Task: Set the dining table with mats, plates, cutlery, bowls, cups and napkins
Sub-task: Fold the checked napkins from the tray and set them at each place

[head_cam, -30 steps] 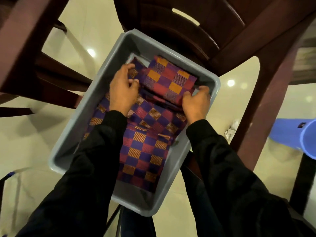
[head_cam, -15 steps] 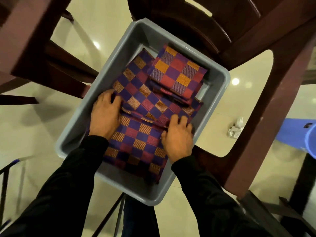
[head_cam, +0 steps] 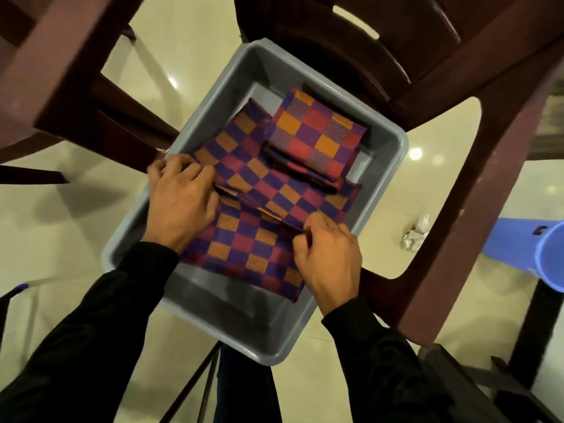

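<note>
Your left hand [head_cam: 183,203] and right hand [head_cam: 328,254] have come back from the far fold to the middle of the frame, each now pinching an edge of the top checked mat [head_cam: 244,242] in the grey tub [head_cam: 387,160]. A folded stack [head_cam: 314,138] lies at the tub's upper right. That looks like separating one mat to lift out; nothing is laid yet.
</note>
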